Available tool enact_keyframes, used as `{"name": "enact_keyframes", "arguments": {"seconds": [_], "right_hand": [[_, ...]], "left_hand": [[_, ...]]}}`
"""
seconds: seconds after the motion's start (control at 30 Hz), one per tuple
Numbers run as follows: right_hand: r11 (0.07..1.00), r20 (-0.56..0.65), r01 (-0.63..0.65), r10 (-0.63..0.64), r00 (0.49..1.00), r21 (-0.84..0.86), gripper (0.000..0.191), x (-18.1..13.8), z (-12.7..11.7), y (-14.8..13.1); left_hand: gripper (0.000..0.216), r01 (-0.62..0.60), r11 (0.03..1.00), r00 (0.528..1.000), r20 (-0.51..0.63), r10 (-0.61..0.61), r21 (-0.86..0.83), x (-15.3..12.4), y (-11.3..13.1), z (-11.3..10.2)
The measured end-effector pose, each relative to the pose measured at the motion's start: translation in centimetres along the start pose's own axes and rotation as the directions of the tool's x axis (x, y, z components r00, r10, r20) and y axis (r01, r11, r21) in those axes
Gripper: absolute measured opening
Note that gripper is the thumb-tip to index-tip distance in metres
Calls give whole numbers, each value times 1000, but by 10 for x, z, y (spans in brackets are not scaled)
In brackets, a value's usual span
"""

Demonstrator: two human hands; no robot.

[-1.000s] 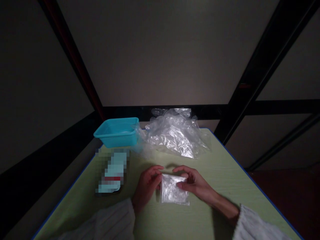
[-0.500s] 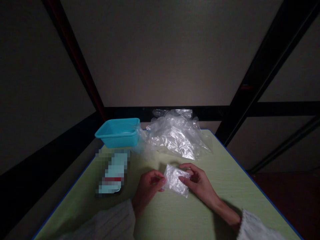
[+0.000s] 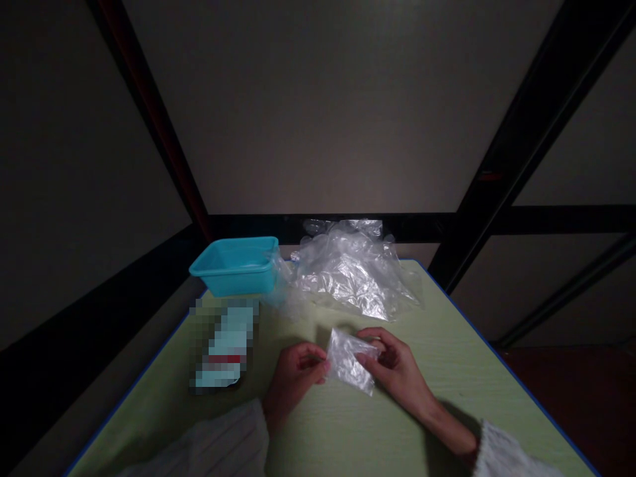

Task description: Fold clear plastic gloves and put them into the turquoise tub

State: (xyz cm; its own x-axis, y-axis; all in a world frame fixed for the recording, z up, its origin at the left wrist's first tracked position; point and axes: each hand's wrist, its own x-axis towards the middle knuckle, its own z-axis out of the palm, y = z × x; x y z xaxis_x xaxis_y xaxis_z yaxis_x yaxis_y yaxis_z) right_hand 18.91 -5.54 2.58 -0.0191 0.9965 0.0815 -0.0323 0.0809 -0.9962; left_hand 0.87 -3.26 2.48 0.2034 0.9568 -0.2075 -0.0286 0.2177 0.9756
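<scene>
Turned since the frame a second ago: the clear plastic packet (image 3: 348, 364), then nearly square-on, now tilted, its upper edge sloping down to the right; left fingertips now closed at its left side. Little shift in the last half second. Landmark taken as the turquoise tub (image 3: 238, 281), an open-topped rectangular container. Packet lies nearer the wearer than the tub and to its right, held over the table (image 3: 322, 440). Left hand (image 3: 297, 377), front-right of the tub: thumb and forefinger drawn together, pinching the packet's left edge; other fingers curled. Right hand (image 3: 397, 364), farther right of the tub: partly closed, thumb flat on the packet's face, fingers bent behind it, packet gripped between. Packet looks folded and flat, crinkled, shiny; cannot tell whether it encloses anything. Tub's inner walls visible, same turquoise; its floor is partly hidden by the front rim. Thin clear film (image 3: 288, 298) lies against the tub's right end; cannot tell whether any of it reaches inside. Right of the tub, a large heap of clear plastic (image 3: 352, 271), glossy, rumpled, layers overlapping; contents, if any, unclear. Just in front of the tub, a pixelated object (image 3: 228, 344), pale green with a red band, details masked.
</scene>
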Motion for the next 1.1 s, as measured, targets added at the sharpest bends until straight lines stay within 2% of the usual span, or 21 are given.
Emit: {"name": "enact_keyframes", "arguments": {"seconds": [0.27,0.53,0.67,0.87,1.1], "right_hand": [[996,113,-83,84,990,-22,45,3,-1,-4],[991,255,-106,124,959,-82,46,3,-2,-5],[989,271,-49,85,959,-136,50,3,-3,-8],[990,275,-28,66,959,-139,50,4,-2,-8],[987,257,-12,54,965,-162,53,4,0,-1]], "left_hand": [[21,-7,1000,1000,-13,7,19,-2,4,0],[22,-44,998,998,47,42,36,0,-2,0],[22,-64,998,994,90,62,25,-2,-6,1],[23,-58,997,985,167,49,50,-7,-5,4],[20,-92,995,971,225,79,45,-7,-18,4]]}}
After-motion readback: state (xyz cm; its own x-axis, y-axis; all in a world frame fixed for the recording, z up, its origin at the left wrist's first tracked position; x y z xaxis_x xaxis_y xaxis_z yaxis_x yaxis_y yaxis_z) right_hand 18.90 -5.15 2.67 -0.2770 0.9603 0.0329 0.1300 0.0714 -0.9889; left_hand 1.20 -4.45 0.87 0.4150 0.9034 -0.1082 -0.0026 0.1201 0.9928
